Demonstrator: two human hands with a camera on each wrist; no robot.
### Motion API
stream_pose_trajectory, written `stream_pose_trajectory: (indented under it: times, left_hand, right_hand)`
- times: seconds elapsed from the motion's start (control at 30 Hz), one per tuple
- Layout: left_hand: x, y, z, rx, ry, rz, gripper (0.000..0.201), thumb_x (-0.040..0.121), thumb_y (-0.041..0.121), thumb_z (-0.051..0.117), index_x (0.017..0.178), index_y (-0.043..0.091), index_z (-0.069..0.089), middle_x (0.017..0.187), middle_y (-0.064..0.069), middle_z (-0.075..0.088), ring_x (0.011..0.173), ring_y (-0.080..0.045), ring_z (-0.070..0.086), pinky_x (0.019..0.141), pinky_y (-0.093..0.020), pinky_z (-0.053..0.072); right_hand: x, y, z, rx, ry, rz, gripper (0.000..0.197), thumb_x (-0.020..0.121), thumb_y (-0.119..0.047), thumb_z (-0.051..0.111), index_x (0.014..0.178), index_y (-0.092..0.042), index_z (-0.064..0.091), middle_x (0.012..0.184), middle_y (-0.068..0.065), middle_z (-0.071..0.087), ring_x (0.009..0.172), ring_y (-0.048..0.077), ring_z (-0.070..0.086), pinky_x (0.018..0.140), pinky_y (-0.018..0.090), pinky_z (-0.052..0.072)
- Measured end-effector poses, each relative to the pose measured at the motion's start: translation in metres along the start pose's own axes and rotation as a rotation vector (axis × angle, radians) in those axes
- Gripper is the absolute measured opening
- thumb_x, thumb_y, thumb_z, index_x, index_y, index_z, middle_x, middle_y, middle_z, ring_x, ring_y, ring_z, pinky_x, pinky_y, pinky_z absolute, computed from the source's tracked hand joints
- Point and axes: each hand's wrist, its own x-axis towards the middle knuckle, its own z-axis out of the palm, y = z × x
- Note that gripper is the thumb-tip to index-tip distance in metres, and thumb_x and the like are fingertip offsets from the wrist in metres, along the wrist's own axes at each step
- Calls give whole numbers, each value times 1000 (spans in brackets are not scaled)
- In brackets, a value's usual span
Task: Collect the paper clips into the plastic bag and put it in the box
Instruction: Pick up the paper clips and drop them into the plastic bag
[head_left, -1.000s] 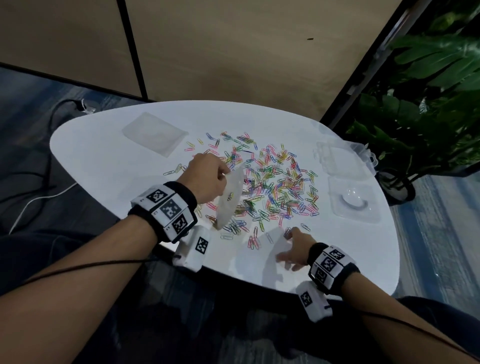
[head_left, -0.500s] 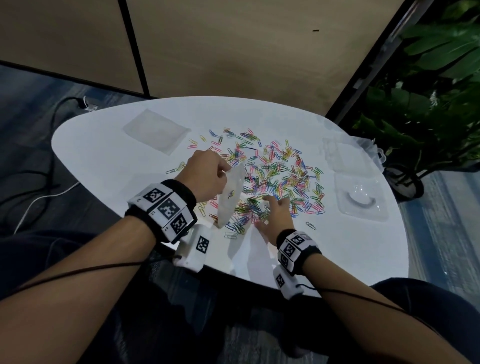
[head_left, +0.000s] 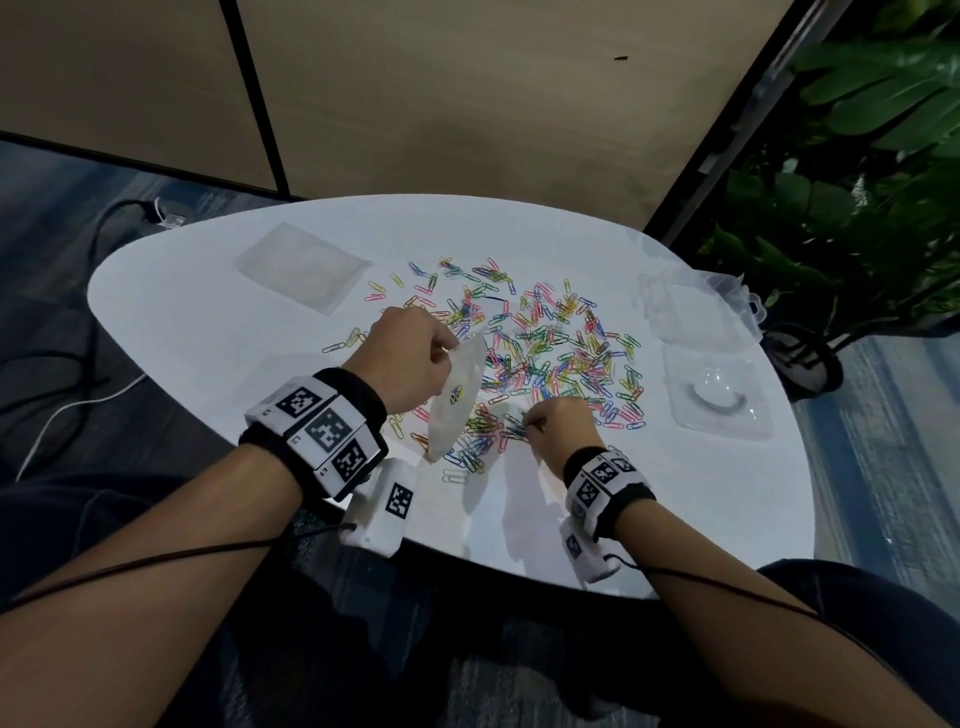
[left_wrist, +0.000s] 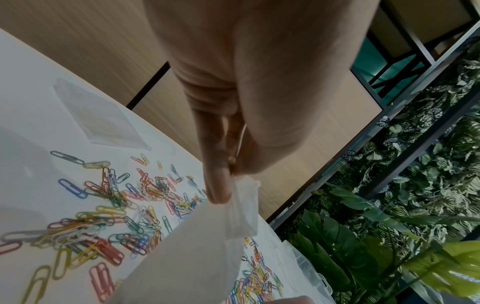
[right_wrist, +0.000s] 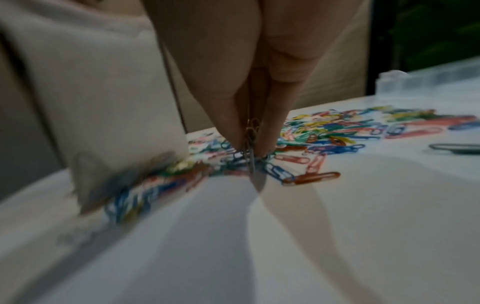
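Coloured paper clips (head_left: 550, 343) lie scattered over the middle of the white table (head_left: 197, 322). My left hand (head_left: 415, 353) pinches the top edge of a clear plastic bag (head_left: 457, 400) that hangs upright with its lower end on the table; the left wrist view shows thumb and finger pinching the bag (left_wrist: 197, 253). Just right of the bag, my right hand (head_left: 550, 426) pinches a small bunch of paper clips (right_wrist: 250, 148) at the near edge of the pile. The open clear plastic box (head_left: 717, 395) lies at the table's right side.
A stack of spare clear bags (head_left: 304, 273) lies at the table's far left. Green plants (head_left: 857, 171) stand beyond the right edge. Cables (head_left: 78, 400) run across the floor to the left. A tan wall panel rises behind the table.
My right hand moved from the table's near edge up and left into the pile and closed its fingers on some clips. The left hand and bag stayed nearly still.
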Motion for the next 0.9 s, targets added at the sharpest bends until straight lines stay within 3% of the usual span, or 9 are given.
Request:
stream_pose_trajectory:
  times: [0.13,0.2,0.27,0.4,0.5,0.57,0.67,0.8,0.9]
  left_hand:
    - [1,0,0,-7,-11,-11,29,90,11,57,112,12,77,94,-9,78,70,-17,69,76,-23,55]
    - [0,2,0,-11,-18,-9,28,90,10,58,109,12,78,93,-9,77,73,-19,71,76,-25,57]
    - [0,5,0,-2,-24,1,28,89,10,57,105,14,79,92,-7,78,77,-22,72,78,-29,59]
    - [-1,9,1,10,-35,18,27,87,8,55,96,14,81,82,-7,77,71,-21,72,77,-34,61]
    - [-2,11,3,-18,-21,4,28,91,8,57,109,11,77,94,-10,77,76,-22,75,81,-31,60]
    - [-3,12,5,-32,-12,-5,29,92,8,58,116,8,74,102,-11,76,81,-23,76,84,-30,59]
    - [-4,13,6,-62,-15,-2,29,92,7,56,117,7,73,103,-12,75,79,-23,77,84,-32,60]
    - [-6,14,7,-69,-31,19,26,90,5,58,110,4,76,99,-14,76,83,-26,75,85,-37,60]
    - [-6,14,7,-49,-37,33,24,88,5,57,100,5,78,87,-15,76,79,-28,74,84,-39,60]
  right_hand:
    - [3,10,-26,390,22,276,9,81,-9,76,88,-12,79,80,0,74,63,8,64,61,16,53]
    - [4,5,-42,714,19,359,8,76,-7,80,83,-11,79,80,3,76,72,18,73,73,28,60]
    - [2,-8,-60,1102,15,363,9,77,3,77,83,-4,76,85,14,76,84,30,74,80,34,60]
    - [-7,-46,-91,1524,-122,231,16,83,7,67,99,6,69,95,18,74,87,24,73,76,23,59]
    - [-14,-67,-86,1472,-203,186,12,83,8,66,92,2,72,90,16,75,83,24,73,77,25,59]
    - [-17,-73,-75,1257,-134,149,15,81,8,70,84,-5,75,86,15,75,81,27,73,81,31,60]
    - [-16,-76,-63,806,8,76,13,78,-4,77,85,-15,78,83,7,77,79,19,73,82,30,59]
    - [-14,-82,-53,707,40,37,12,78,-5,75,90,-8,77,74,8,75,68,20,74,75,34,62]
    - [-16,-86,-52,450,26,-161,20,86,-5,61,90,-14,78,63,-6,66,57,4,60,63,8,47]
